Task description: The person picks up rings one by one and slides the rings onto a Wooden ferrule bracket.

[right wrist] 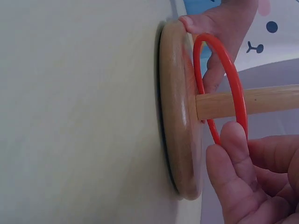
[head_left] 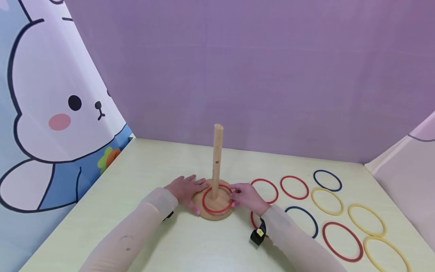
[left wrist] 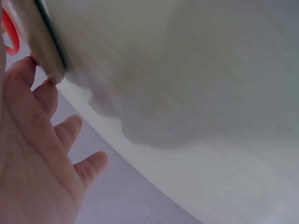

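Note:
A wooden peg (head_left: 217, 158) stands upright on a round wooden base (head_left: 214, 216) in the middle of the pale table. A red ring (head_left: 207, 206) is threaded over the peg and sits low, tilted just above the base (right wrist: 177, 116). My right hand (head_left: 242, 194) pinches the red ring (right wrist: 233, 84) at its right side, fingertips (right wrist: 233, 154) curled on it. My left hand (head_left: 185, 188) lies flat on the table with straight fingers, and its fingertips (left wrist: 32, 65) touch the base's left edge (left wrist: 46, 46).
Several loose rings lie on the table right of the base: red (head_left: 294, 187), blue (head_left: 327, 180) and yellow (head_left: 367, 220). A purple backdrop (head_left: 255, 75) closes the far side. A bunny-print curtain (head_left: 51, 113) hangs on the left.

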A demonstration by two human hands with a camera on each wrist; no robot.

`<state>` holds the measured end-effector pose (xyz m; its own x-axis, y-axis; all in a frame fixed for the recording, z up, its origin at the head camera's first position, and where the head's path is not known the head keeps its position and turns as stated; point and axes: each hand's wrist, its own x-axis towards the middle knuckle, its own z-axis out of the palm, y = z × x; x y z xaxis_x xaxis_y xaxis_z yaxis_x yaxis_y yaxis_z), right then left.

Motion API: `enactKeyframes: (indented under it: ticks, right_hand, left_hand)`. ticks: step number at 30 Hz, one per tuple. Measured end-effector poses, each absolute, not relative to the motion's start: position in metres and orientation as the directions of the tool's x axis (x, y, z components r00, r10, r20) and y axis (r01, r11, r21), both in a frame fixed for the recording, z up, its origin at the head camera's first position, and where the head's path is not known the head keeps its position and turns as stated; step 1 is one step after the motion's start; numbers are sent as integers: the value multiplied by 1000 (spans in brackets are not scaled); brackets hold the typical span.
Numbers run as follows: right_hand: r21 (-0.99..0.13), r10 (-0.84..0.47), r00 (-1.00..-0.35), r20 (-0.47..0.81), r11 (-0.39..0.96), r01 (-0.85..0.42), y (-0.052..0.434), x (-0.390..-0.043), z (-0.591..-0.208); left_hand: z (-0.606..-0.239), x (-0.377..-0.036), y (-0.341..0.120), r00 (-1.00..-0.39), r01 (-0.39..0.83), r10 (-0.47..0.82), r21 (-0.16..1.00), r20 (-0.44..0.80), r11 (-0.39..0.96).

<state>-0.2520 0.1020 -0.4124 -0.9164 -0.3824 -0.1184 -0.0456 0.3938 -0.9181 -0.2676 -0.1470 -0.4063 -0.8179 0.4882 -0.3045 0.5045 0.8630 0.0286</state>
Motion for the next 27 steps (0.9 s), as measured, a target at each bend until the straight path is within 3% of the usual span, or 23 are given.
enactKeyframes:
  ticks: [13, 27]
  right_hand:
    - [-811, -327, -932, -156, 581, -68, 92, -255, -410]
    - [-773, -328, -925, -192, 631, -64, 92, -260, -406]
  left_hand:
    - [-405, -264, -146, -822, 476, 478, 86, -310, 875]
    - [-405, -265, -147, -833, 436, 452, 126, -318, 891]
